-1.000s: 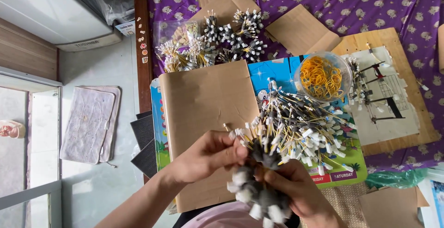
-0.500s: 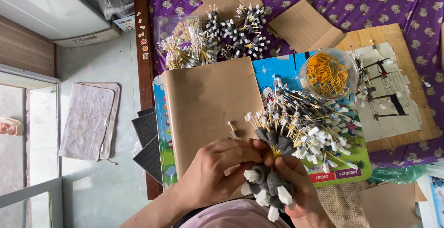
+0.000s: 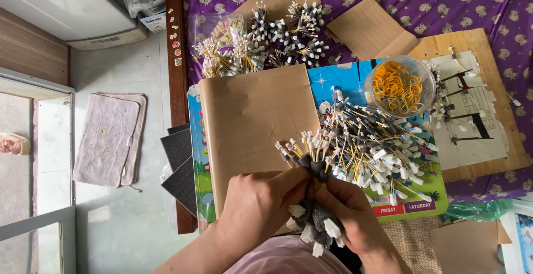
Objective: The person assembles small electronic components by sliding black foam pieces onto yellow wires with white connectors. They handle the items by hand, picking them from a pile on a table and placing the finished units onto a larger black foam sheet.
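Seen from above the person's head, the left hand (image 3: 258, 204) and right hand (image 3: 350, 218) both clenched one bundle of small wired parts (image 3: 313, 196) at its middle, close to the body, keeping it together above the brown cardboard sheet (image 3: 252, 118). A loose pile of parts (image 3: 372, 149) and a bowl of rubber bands (image 3: 398, 86) lay within reach.

The bowl (image 3: 398, 86) sits at two o'clock from the cardboard sheet (image 3: 252, 124); the loose sticks (image 3: 372, 149) lie right of the sheet.

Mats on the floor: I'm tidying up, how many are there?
2: a pale quilted mat by the doorway, and a dark mat stack against the bed edge, layers uncountable.
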